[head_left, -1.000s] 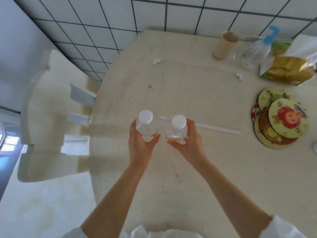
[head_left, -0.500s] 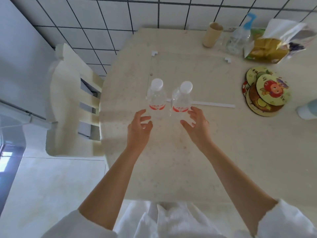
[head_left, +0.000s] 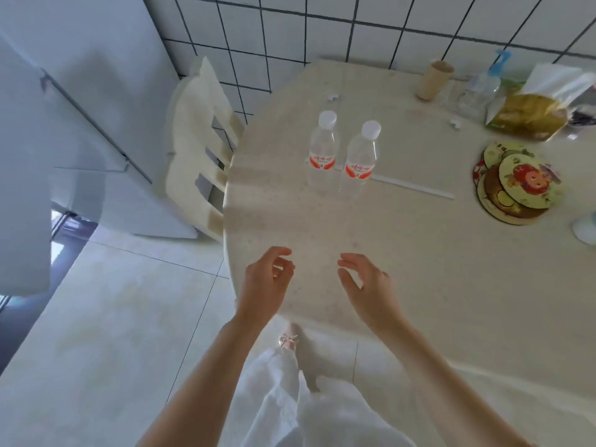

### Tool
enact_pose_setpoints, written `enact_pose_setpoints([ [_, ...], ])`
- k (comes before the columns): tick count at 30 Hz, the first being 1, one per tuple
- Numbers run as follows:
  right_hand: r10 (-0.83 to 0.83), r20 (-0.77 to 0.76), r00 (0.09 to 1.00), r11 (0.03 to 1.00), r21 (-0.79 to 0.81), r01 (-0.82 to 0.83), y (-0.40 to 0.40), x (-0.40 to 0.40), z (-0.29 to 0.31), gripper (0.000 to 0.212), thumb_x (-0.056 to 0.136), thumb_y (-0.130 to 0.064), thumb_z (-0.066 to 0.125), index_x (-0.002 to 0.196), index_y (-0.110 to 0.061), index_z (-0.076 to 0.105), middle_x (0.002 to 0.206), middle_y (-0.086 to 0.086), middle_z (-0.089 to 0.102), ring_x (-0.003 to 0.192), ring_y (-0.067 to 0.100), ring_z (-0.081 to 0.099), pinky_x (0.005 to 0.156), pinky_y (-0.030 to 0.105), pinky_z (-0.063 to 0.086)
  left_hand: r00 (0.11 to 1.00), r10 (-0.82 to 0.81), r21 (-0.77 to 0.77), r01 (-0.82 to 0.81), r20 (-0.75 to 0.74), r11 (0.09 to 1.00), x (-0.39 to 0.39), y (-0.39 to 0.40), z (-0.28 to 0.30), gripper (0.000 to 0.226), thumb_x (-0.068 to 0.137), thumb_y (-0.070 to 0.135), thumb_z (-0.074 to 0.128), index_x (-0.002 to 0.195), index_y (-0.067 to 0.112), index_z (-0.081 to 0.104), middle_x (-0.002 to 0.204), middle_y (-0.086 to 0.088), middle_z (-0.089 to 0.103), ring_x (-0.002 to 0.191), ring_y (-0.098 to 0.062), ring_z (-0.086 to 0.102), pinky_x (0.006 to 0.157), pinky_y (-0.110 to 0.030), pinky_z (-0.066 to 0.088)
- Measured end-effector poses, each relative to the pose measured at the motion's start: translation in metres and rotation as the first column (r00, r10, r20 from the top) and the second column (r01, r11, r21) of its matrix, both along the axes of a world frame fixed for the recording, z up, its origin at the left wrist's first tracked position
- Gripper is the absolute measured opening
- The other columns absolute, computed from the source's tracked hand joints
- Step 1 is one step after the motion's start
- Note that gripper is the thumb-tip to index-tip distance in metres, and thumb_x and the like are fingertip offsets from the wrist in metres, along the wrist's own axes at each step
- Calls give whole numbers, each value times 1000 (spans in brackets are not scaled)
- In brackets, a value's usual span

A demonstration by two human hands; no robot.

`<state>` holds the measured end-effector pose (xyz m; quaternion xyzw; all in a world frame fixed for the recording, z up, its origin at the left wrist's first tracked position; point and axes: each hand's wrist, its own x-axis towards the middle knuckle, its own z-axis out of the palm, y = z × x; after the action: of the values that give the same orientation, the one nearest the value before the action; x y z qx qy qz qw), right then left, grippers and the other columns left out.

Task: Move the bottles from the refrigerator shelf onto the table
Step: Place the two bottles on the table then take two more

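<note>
Two bottles stand upright on the table (head_left: 403, 253), the left bottle (head_left: 323, 153) and the right bottle (head_left: 360, 162) just beside each other without clearly touching, both capped in white and wearing red labels. They sit on the wall side of a thin white strip (head_left: 416, 188) that lies across the tabletop, the right bottle's base right at the strip's left end. Neither hand is on them: the left hand (head_left: 266, 285) and the right hand (head_left: 367, 285) hover near the table's front edge, well apart from the bottles, fingers loosely curled and holding nothing. So for this pair the job looks done, both set down and let go. What I cannot tell is whether more bottles wait on the refrigerator shelf: the refrigerator (head_left: 80, 124) stands to the left of the table beyond a pale chair (head_left: 196, 150), and its shelves are not in view from here. If any remain, another trip that way is what is left. To the right of the bottles lie some round coasters (head_left: 516, 182); against the tiled wall behind them are a paper cup (head_left: 433, 80), a spray bottle (head_left: 480, 88) and a yellow bag (head_left: 532, 114).
</note>
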<state>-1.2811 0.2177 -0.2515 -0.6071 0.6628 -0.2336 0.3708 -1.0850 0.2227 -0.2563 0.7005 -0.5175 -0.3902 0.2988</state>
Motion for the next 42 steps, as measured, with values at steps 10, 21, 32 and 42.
enact_pose_setpoints([
  [10, 484, 73, 872, 871, 59, -488, 125, 17, 28, 30, 95, -26, 56, 124, -19, 55, 120, -10, 62, 112, -2, 54, 88, -2, 32, 905, 424, 72, -420, -44, 905, -5, 201, 35, 17, 91, 17, 57, 99, 30, 65, 86, 14, 73, 82, -5, 70, 76, -21, 53],
  [21, 801, 33, 597, 593, 86, -800, 235, 143, 30, 32, 94, -30, 56, 126, -24, 51, 114, -11, 62, 106, 3, 57, 94, 21, 46, 678, 735, 35, -735, -16, 678, 85, 397, 38, 23, 91, 13, 61, 96, 35, 63, 83, 12, 72, 76, -2, 68, 74, -25, 58],
  [32, 940, -42, 339, 342, 76, -937, 365, 324, 31, 37, 94, -33, 56, 129, -21, 51, 117, -9, 61, 105, 3, 57, 88, 14, 42, 625, 776, 53, -780, 80, 623, 231, 546, 36, 18, 89, 18, 66, 103, 30, 64, 82, 15, 68, 79, 0, 63, 71, -18, 53],
  [42, 935, -38, 353, 355, 98, -930, 369, 425, 32, 37, 94, -33, 55, 129, -23, 50, 112, -11, 62, 101, 1, 58, 78, -1, 37, 648, 755, 133, -761, 100, 635, 331, 551, 20, 19, 90, 18, 64, 107, 28, 64, 83, 17, 67, 78, -1, 64, 73, -22, 54],
])
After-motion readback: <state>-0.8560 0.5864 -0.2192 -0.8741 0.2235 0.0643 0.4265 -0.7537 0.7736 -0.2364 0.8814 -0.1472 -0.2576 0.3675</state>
